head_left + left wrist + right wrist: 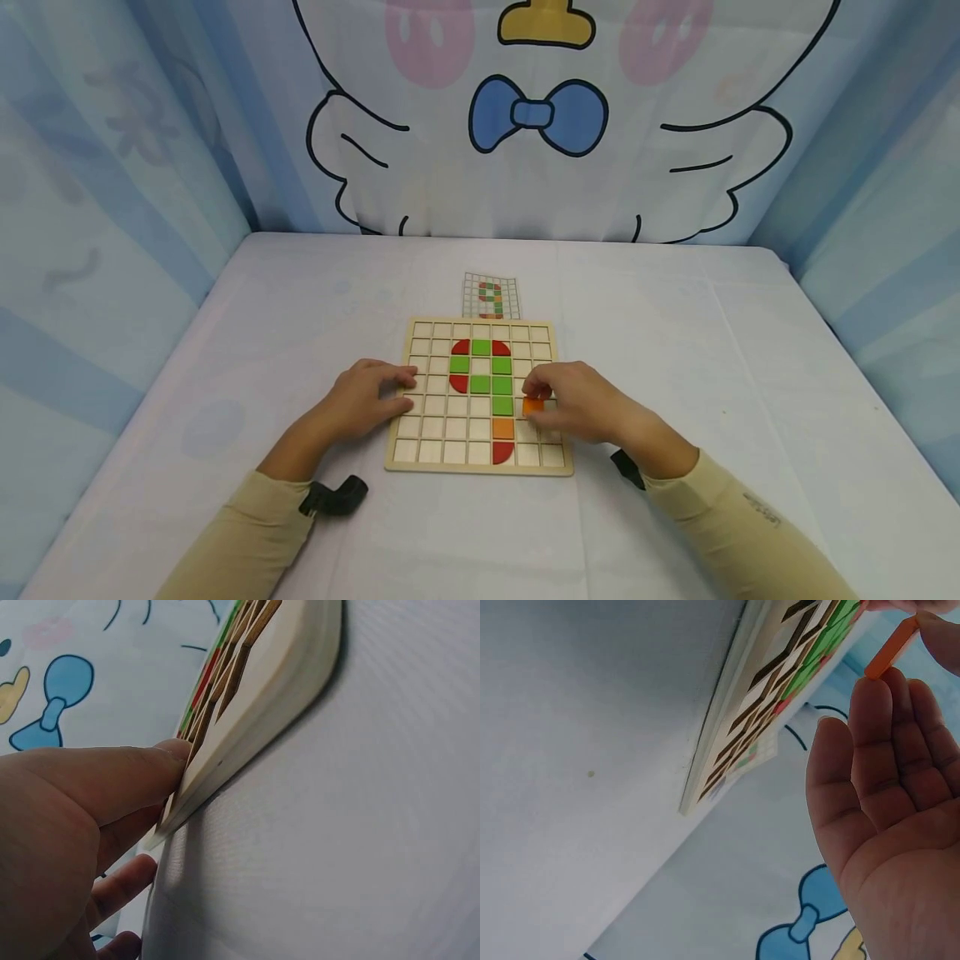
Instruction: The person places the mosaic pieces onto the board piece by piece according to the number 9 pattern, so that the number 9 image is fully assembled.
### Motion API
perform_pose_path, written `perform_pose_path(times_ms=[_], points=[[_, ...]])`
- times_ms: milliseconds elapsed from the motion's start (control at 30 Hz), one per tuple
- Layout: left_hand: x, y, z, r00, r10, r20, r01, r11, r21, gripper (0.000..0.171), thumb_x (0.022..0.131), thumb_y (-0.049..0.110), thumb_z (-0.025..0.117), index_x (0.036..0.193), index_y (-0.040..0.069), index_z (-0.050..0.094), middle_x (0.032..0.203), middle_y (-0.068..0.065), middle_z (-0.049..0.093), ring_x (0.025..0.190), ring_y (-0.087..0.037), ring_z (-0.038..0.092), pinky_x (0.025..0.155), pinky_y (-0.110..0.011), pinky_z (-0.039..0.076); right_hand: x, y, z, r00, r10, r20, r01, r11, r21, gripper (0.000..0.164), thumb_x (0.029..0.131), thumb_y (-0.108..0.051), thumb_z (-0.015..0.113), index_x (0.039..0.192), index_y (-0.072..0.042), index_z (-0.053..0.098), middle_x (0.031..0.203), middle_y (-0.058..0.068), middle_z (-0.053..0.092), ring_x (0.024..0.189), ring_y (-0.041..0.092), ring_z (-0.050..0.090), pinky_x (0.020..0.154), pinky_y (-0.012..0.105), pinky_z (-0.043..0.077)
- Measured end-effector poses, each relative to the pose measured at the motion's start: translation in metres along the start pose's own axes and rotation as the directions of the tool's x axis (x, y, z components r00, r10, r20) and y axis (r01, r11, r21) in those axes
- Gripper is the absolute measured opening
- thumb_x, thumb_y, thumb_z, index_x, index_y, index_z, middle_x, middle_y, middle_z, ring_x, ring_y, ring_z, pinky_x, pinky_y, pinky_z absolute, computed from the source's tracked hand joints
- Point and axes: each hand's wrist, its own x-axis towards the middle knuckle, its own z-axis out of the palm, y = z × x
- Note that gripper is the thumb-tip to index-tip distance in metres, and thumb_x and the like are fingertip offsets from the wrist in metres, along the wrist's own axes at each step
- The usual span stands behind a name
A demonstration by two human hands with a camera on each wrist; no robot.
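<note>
A wooden grid board [442, 429] lies flat on the table, with green squares [502, 405], red quarter-round tiles [502, 452] and one orange square [503, 428] set in its cells. My right hand [588, 402] pinches another orange square tile [892, 649] between thumb and fingers, above the right part of the board. At the board's left edge rests my left hand [367, 398]. Its thumb [142, 776] touches the rim in the left wrist view, while the lower fingers are spread apart.
Behind the board lies a printed pattern card [491, 296], its near end at the board's far edge. White cloth covers the table [660, 317]. Curtains [97, 208] stand at the back and both sides. A black strap piece [337, 497] sticks out from the left wrist.
</note>
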Motion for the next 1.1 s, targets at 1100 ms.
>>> perform_pose_path(times_ms=[1100], points=[[0.000,0.002,-0.001,1.000,-0.009,0.003,0.009,1.000,0.008,0.019,0.094,0.020,0.072,0.111,0.013,0.073,0.139,-0.002,0.060,0.131,-0.035,0.044,0.107,-0.059,0.030,0.018,-0.037,0.028,0.990,-0.126,0.069,0.130,0.991,-0.046,0.017,0.087,-0.020,0.076,0.099,-0.011,0.069,0.084,-0.009,0.061,0.076,0.012,0.052,0.074,0.029,0.046]])
